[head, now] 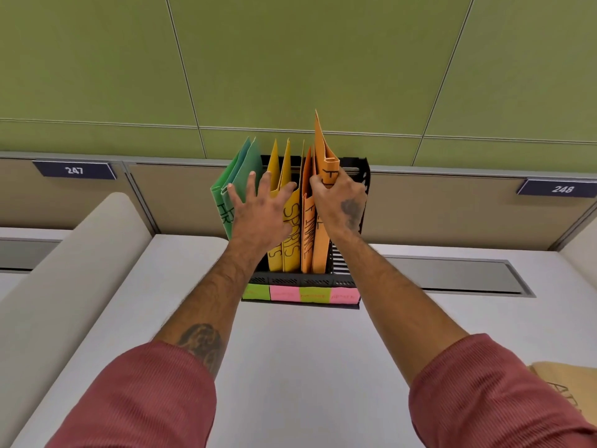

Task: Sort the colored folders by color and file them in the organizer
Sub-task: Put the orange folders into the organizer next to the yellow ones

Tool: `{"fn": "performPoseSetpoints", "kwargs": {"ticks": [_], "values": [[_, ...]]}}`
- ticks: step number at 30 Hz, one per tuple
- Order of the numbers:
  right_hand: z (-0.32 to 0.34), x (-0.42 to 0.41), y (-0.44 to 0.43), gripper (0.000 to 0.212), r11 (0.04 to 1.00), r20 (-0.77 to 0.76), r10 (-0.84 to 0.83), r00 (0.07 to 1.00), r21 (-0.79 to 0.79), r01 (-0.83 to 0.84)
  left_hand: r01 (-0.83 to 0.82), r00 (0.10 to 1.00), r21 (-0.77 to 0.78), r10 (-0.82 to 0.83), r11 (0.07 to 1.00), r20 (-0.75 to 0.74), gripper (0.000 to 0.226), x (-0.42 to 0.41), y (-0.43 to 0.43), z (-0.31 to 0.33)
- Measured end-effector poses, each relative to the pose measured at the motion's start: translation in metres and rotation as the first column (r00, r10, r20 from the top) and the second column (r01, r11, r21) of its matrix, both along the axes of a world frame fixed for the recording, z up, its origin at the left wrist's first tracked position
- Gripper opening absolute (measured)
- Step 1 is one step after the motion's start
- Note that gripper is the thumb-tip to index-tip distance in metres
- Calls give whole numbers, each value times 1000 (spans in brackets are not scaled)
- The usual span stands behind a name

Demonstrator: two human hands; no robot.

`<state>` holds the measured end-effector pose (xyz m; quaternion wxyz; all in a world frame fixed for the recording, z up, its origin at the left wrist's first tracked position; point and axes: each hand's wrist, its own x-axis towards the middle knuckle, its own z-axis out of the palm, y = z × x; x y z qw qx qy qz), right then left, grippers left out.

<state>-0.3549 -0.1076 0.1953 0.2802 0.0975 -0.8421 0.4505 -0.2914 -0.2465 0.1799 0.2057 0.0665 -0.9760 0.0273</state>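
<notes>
Presently the right hand (337,202) is gripping the rightmost orange folder (323,147), fingers curled round its edge. The left hand (258,211) is pressing spread, straight fingers against the yellow folders (290,244) and green folders (247,163). All are standing in the black organizer (300,281) on the white desk (290,367).

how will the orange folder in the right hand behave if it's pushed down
Probably floppy: the orange folder curls at its top where the right hand pinches it. Likely light: a one-handed pinch holds it. It may buckle rather than slide into the organizer.
</notes>
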Motion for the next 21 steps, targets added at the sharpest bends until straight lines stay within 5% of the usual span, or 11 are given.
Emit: {"fn": "performPoseSetpoints", "kwargs": {"ticks": [21], "values": [[-26,14,1,77,1000,308,4,951,6,-6,12,1000,42,-13,999,27,85,3,1,3]]}}
